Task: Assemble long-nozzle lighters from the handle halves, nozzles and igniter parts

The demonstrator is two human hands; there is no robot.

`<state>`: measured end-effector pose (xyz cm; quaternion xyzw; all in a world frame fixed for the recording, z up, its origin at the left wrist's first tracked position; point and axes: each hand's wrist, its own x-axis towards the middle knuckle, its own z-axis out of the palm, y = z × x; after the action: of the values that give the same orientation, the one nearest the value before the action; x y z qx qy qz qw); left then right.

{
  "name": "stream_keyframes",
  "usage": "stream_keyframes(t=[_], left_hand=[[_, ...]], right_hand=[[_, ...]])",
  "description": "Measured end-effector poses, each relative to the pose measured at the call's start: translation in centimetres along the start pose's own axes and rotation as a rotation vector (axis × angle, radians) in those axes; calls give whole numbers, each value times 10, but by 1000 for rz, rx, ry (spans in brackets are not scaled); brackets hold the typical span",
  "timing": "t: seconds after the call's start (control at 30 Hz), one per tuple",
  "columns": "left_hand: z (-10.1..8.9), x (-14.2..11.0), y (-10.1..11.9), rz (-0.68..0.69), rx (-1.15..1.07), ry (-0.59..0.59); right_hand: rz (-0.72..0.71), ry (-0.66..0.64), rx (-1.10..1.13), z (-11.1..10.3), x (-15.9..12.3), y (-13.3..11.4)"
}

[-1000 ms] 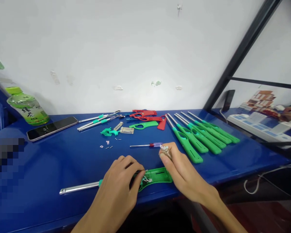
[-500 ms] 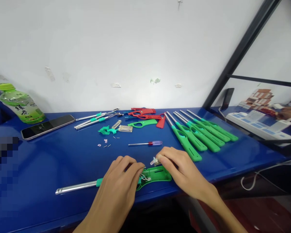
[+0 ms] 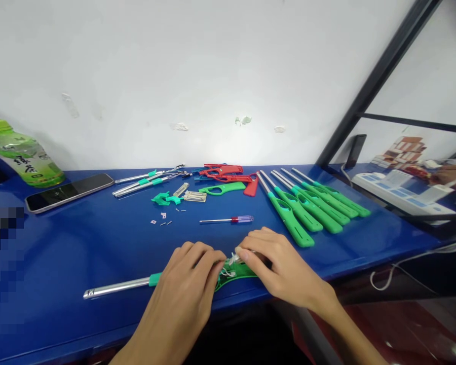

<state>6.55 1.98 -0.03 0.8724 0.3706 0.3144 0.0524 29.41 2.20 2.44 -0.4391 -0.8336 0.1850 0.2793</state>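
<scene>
An opened long-neck lighter (image 3: 117, 287) lies near the table's front edge, its metal tube pointing left and its green half shell facing up. My left hand (image 3: 192, 279) is closed around its middle, covering that part; white wires show beside the fingertips. Between thumb and fingers, my right hand (image 3: 279, 263) pinches a small clear lighter fuel tank with a white valve end (image 3: 233, 258), low over the green shell. Most of the tank is hidden by the fingers. Behind the hands lies a screwdriver (image 3: 228, 219) with a purple and red handle.
Several assembled green lighters (image 3: 291, 223) lie at the right. Further back are red shells (image 3: 228, 175), a green shell (image 3: 224, 188), metal tubes (image 3: 140, 186), clear tanks (image 3: 195, 196) and tiny parts (image 3: 163, 215). A phone (image 3: 70, 192) and bottle (image 3: 23, 157) stand left; a power strip (image 3: 403, 192) lies right.
My right hand has brought the clear fuel tank down and left, from above the table to the green shell. My left hand keeps its grip on the lighter. The view has shifted slightly.
</scene>
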Motion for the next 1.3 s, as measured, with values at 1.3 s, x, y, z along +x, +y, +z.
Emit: stream_keyframes(t=[1.3], left_hand=[[0, 2, 4, 34, -15, 47]], right_hand=[[-96, 11, -131, 3, -1, 1]])
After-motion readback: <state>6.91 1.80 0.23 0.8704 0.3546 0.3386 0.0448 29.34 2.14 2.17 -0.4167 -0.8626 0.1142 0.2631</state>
